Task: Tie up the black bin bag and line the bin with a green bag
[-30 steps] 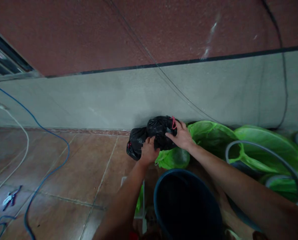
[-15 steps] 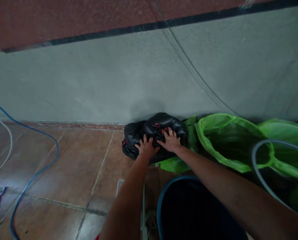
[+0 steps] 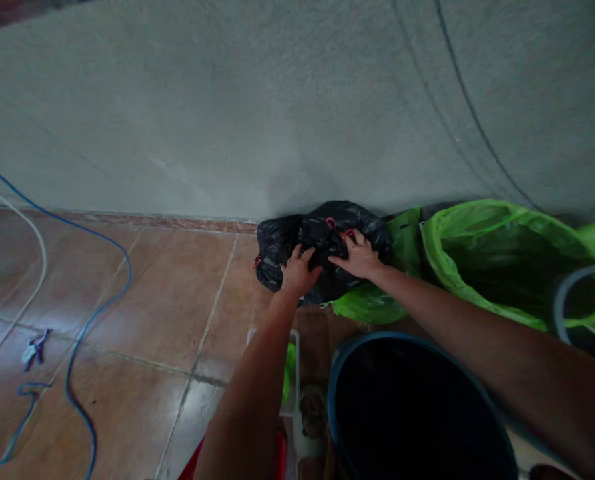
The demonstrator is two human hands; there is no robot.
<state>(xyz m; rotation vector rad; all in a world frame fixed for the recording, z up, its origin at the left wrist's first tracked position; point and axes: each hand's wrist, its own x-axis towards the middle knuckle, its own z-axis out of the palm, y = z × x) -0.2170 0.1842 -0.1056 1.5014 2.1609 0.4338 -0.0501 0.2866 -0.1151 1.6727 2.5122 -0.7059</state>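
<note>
Black bag [image 3: 322, 250] on floor against wall [image 3: 227, 120]; your left hand [image 3: 298, 273] and right hand [image 3: 361, 257] press on it, fingers spread flat, not gripping. Keep even downward pressure, clear of the red ties [image 3: 331, 222]

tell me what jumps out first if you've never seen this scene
Both hands, the left hand and right hand, press on a tied black bag lying against the grey wall. Bright green bags crowd the floor to its right, and a blue cable snakes across the tiles at left.
</note>
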